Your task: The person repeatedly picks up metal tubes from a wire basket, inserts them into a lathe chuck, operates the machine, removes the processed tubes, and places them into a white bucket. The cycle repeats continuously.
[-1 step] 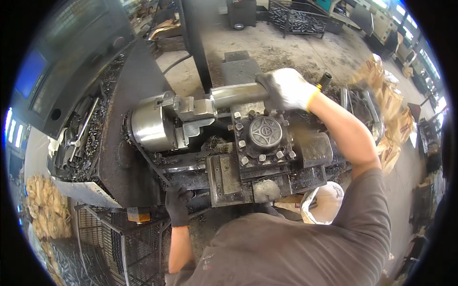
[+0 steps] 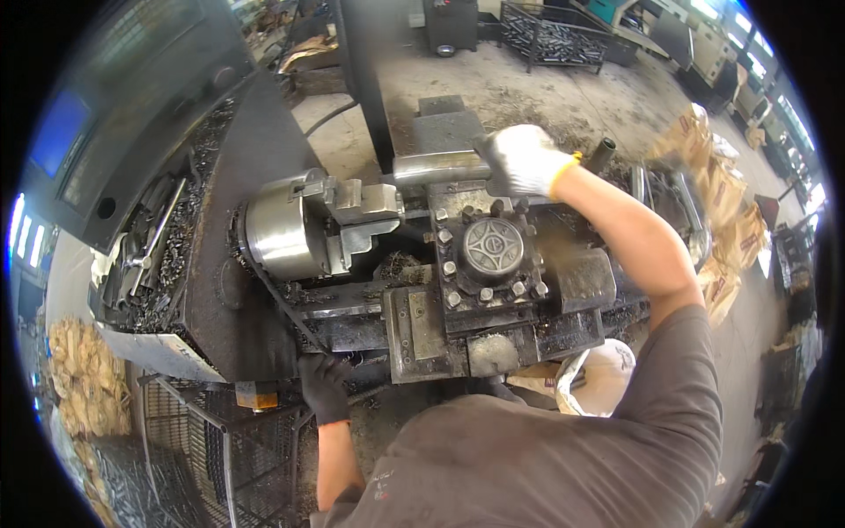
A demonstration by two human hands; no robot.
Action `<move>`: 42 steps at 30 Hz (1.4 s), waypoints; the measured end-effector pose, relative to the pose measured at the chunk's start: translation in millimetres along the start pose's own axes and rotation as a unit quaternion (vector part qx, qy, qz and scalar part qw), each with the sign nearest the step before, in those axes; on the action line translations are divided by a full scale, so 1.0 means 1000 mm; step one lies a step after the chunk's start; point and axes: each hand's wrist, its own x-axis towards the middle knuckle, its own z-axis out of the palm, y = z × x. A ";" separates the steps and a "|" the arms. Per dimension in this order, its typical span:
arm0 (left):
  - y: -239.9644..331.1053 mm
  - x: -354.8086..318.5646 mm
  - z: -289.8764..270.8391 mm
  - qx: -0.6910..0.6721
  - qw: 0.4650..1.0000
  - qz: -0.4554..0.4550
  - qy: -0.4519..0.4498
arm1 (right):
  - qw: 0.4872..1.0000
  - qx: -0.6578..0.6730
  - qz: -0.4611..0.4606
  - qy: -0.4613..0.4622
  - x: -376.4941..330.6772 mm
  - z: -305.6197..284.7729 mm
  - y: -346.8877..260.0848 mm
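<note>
Beyond the bolted square tool post (image 2: 490,249), my right hand (image 2: 526,161), in a white glove dark at the fingers, is clamped on the right end of a smooth steel cylinder (image 2: 440,167). The cylinder lies crosswise, its free end pointing left, close to the lathe chuck (image 2: 283,231); whether it touches the metal beneath, I cannot tell.

My left hand (image 2: 326,390), dark-gloved, is low on the near side, at the lower end of a slanting dark bar (image 2: 283,304). The fingers look bent there — closed on it or merely against it, I cannot tell.

Between my hands sits the tool post, a star-patterned round cap on top and bolts about it. Left of the chuck stands the dark headstock (image 2: 238,167), and past that a T-handled wrench (image 2: 160,231) lies among metal chips (image 2: 172,282). Below the tool post, near my right side, is a white bag (image 2: 606,374). Further out, brown paper sacks (image 2: 723,198) stand at right, and a crate (image 2: 568,57) of metal pieces rests on the far floor (image 2: 519,92).
</note>
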 end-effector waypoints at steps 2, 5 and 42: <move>-0.010 -0.006 -0.044 -0.133 0.981 0.042 0.132 | 0.992 -0.071 0.010 -0.102 0.046 0.043 0.016; 0.006 0.011 -0.102 -0.169 0.969 0.066 0.169 | 0.983 0.054 -0.052 -0.166 0.076 0.118 0.036; 0.326 0.101 0.285 0.716 0.499 0.456 0.176 | 0.801 0.575 -0.030 0.166 -0.204 0.048 -0.063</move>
